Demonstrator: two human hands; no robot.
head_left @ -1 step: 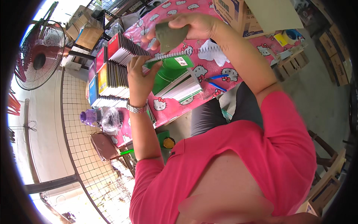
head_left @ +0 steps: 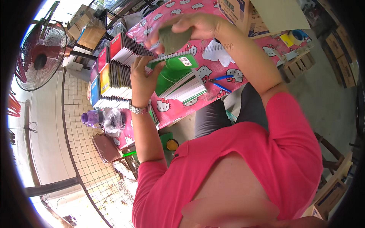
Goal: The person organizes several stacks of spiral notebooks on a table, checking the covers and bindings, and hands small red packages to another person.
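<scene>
A person in a pink top sits at a table with a pink cartoon-print cloth (head_left: 171,118). On it, in front of the person, is a green notebook (head_left: 176,70), tilted up along its bound edge. Its cover is a bright, slightly glossy green with a small white label near the upper right corner; below, thick white pages fan apart, with green sheets among them. A thin spiral wire (head_left: 218,47) runs along the bound edge and sticks out past the right end as a loose coil. The left hand (head_left: 142,79) pinches the notebook's left corner, thumb on the cover. The right hand (head_left: 197,27) grips a flat, dull grey-green piece (head_left: 175,40) above the binding, its fingertips blurred. Blue-handled pliers (head_left: 222,83) lie just right of the pages; stacked notebooks (head_left: 116,78) stand left.
</scene>
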